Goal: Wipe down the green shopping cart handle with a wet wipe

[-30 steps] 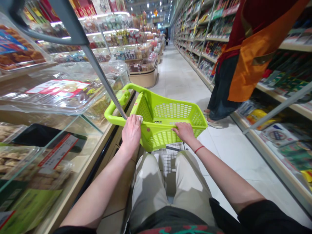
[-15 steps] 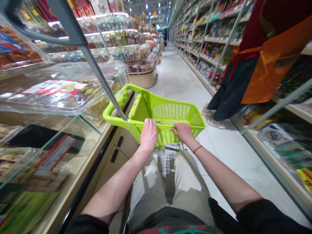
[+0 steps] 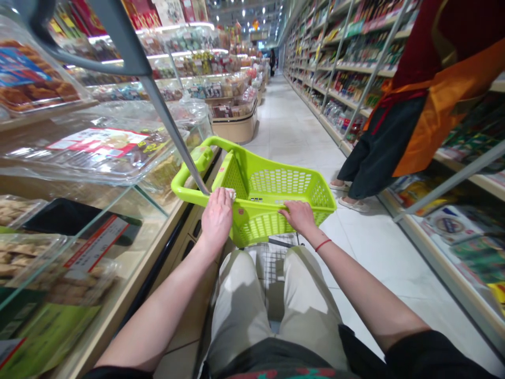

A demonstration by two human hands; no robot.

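A lime-green plastic shopping cart (image 3: 258, 218) with perforated walls stands right in front of my knees. My left hand (image 3: 218, 217) presses a crumpled white tissue (image 3: 232, 194) onto the near rim, close to where the grey pole (image 3: 173, 129) meets the cart. Only a bit of the tissue shows past the fingers. Farther right along the same rim, my right hand (image 3: 300, 217) grips the edge, thumb spread to the left. No goods show inside the cart.
To the left is a glass-sided display counter (image 3: 152, 202) with packaged food. A person in an orange apron (image 3: 437, 113) stands at the right, beside long stocked shelves (image 3: 365, 68). A tiled aisle (image 3: 286, 116) runs ahead between the displays.
My left hand has slid left along the cart's near rim with the tissue, toward the grey pole. My right hand keeps its hold on the rim. The view has shifted slightly.
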